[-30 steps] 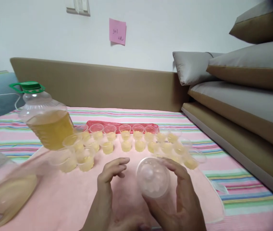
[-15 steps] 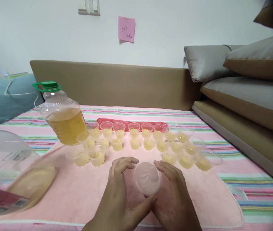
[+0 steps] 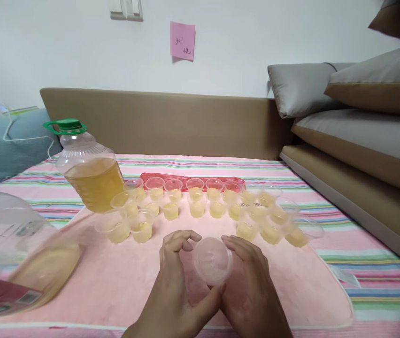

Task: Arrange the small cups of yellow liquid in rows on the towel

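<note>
A clear plastic cup (image 3: 213, 259) is between my two hands above the pink mat, its round mouth tilted toward me. My left hand (image 3: 179, 277) curves around its left side, fingers bent near the rim and thumb at the cup's near edge. On the other side, my right hand (image 3: 251, 272) has its fingertips at the rim; its thumb is largely hidden. Whether several cups are nested here I cannot tell. Beyond my hands stand rows of clear cups with yellow liquid, among them one cup (image 3: 141, 227) at the left and another cup (image 3: 245, 230) at the right.
A big green-capped jug (image 3: 94, 183) of yellow liquid stands at the left. Closer, a large clear bottle (image 3: 45, 270) lies partly out of view. A red plastic bag (image 3: 184, 180) lies behind the cups on the striped sheet (image 3: 379, 267). Grey-brown cushions (image 3: 369, 136) are stacked right.
The view has shifted slightly, so everything sits a little further left. My hands keep nearly the same pose around the plastic cup, and the other cups stand as before.
</note>
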Demonstrator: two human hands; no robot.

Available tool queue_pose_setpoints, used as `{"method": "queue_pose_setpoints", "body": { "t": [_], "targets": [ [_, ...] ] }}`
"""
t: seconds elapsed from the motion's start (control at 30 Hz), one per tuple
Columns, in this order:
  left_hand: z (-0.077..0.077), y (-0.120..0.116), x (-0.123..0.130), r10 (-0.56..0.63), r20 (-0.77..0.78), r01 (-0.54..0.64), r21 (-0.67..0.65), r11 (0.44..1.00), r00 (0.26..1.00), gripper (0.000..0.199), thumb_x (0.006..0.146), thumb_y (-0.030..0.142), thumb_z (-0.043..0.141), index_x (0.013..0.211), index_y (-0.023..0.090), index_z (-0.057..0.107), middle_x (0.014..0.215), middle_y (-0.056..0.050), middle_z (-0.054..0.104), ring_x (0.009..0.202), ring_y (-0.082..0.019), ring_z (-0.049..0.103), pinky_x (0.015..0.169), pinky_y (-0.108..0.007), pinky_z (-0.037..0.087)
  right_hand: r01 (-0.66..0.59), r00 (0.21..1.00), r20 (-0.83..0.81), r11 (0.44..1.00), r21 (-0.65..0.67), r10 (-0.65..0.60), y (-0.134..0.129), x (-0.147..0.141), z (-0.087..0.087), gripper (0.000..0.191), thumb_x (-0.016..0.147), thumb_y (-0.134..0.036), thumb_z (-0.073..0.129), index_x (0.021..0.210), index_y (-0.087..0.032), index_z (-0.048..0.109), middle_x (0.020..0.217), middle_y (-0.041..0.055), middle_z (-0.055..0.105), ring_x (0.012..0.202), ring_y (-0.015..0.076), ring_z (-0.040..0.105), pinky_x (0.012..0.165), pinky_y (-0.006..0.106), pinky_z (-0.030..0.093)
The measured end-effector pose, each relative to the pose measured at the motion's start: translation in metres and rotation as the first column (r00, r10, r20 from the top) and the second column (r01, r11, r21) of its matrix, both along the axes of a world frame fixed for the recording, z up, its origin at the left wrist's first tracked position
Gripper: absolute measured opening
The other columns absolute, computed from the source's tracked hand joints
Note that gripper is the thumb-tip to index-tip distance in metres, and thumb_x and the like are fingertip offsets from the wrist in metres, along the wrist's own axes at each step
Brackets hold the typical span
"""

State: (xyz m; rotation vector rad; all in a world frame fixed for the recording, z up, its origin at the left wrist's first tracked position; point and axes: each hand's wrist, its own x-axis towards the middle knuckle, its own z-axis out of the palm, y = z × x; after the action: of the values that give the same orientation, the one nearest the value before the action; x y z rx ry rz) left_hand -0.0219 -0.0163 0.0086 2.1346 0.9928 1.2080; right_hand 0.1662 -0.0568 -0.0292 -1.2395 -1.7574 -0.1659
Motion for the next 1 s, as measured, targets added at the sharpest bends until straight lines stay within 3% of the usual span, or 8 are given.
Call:
{"method": "queue_pose_setpoints", "body": {
  "t": [0.13, 0.23, 0.37, 0.47, 0.57, 0.7, 0.9, 1.0],
  "targets": [
    [0.000, -0.001, 0.000, -0.027, 0.060, 0.027, 0.000, 1.000, 0.998, 0.061, 0.084, 0.022, 0.073, 0.125, 0.032, 0.030, 0.129, -0.010, 0.045, 0.127, -0.031, 0.051, 0.103, -0.060, 0.051, 0.023, 1.000, -0.009, 1.000, -0.012, -0.023, 0.000, -0.002, 0.001, 0.057, 0.094, -0.025, 0.067, 0.147, -0.019, 0.046, 0.140, 0.0118, 0.059, 0.131, 0.0294, 0.055, 0.107, 0.047, 0.051],
    [0.005, 0.003, -0.005, -0.015, 0.219, 0.019, -0.018, 1.000, 0.976, 0.057, 0.085, 0.018, 0.073, 0.122, 0.033, 0.031, 0.133, -0.009, 0.046, 0.133, -0.028, 0.048, 0.110, -0.055, 0.044, 0.074, 0.996, -0.041, 0.997, -0.026, -0.075, 0.000, -0.006, 0.000, 0.052, 0.097, -0.031, 0.067, 0.144, -0.021, 0.047, 0.136, 0.0121, 0.061, 0.127, 0.0306, 0.057, 0.103, 0.049, 0.053],
    [0.018, 0.019, -0.018, 0.011, 0.507, -0.007, -0.010, 1.000, 0.862, 0.051, 0.088, 0.015, 0.072, 0.114, 0.033, 0.032, 0.138, -0.006, 0.048, 0.135, -0.020, 0.049, 0.110, -0.041, 0.039, 0.125, 0.989, -0.073, 0.992, -0.034, -0.127, 0.000, -0.006, 0.000, 0.051, 0.099, -0.034, 0.064, 0.145, -0.023, 0.047, 0.136, 0.0125, 0.061, 0.127, 0.0320, 0.058, 0.101, 0.052, 0.054],
    [0.025, 0.031, -0.028, 0.038, 0.590, -0.046, -0.002, 0.999, 0.806, 0.051, 0.086, 0.015, 0.075, 0.109, 0.032, 0.033, 0.135, -0.004, 0.050, 0.135, -0.018, 0.049, 0.106, -0.037, 0.038, 0.115, 0.988, -0.096, 0.991, -0.072, -0.121, -0.004, 0.000, 0.005, 0.054, 0.098, -0.036, 0.066, 0.147, -0.026, 0.046, 0.138, 0.0109, 0.061, 0.128, 0.0312, 0.059, 0.102, 0.052, 0.055],
    [0.024, 0.036, -0.034, 0.083, 0.514, -0.095, -0.003, 0.995, 0.854, 0.055, 0.084, 0.017, 0.078, 0.109, 0.033, 0.031, 0.136, -0.004, 0.049, 0.136, -0.022, 0.049, 0.111, -0.046, 0.037, 0.113, 0.974, -0.178, 0.984, -0.140, -0.137, -0.010, 0.012, 0.016, 0.054, 0.096, -0.043, 0.072, 0.144, -0.029, 0.051, 0.138, 0.0076, 0.062, 0.127, 0.0299, 0.061, 0.104, 0.050, 0.056],
    [0.015, 0.031, -0.032, 0.151, 0.225, -0.149, -0.025, 0.988, 0.962, 0.055, 0.087, 0.028, 0.078, 0.117, 0.033, 0.032, 0.139, -0.008, 0.046, 0.139, -0.031, 0.048, 0.114, -0.060, 0.036, 0.158, 0.930, -0.295, 0.964, -0.216, -0.219, -0.014, 0.034, 0.035, 0.061, 0.088, -0.049, 0.082, 0.141, -0.031, 0.057, 0.137, 0.0063, 0.065, 0.126, 0.0317, 0.063, 0.105, 0.052, 0.054],
    [0.007, 0.025, -0.022, 0.137, -0.067, -0.142, -0.079, 0.987, 0.988, 0.058, 0.089, 0.034, 0.074, 0.130, 0.032, 0.033, 0.137, -0.008, 0.048, 0.138, -0.031, 0.050, 0.114, -0.060, 0.041, 0.253, 0.791, -0.566, 0.967, -0.045, -0.233, -0.009, 0.078, 0.065, 0.068, 0.076, -0.050, 0.091, 0.134, -0.026, 0.064, 0.136, 0.0091, 0.067, 0.132, 0.0350, 0.060, 0.118, 0.063, 0.041],
    [0.005, 0.025, -0.017, 0.109, -0.111, -0.121, -0.114, 0.986, 0.988, 0.057, 0.091, 0.036, 0.072, 0.132, 0.032, 0.033, 0.136, -0.008, 0.048, 0.135, -0.030, 0.052, 0.113, -0.059, 0.041, 0.425, 0.723, -0.611, 0.905, 0.024, -0.323, -0.005, 0.111, 0.073, 0.072, 0.070, -0.054, 0.092, 0.131, -0.024, 0.067, 0.135, 0.0101, 0.068, 0.131, 0.0357, 0.061, 0.119, 0.065, 0.041]
  ]
}}
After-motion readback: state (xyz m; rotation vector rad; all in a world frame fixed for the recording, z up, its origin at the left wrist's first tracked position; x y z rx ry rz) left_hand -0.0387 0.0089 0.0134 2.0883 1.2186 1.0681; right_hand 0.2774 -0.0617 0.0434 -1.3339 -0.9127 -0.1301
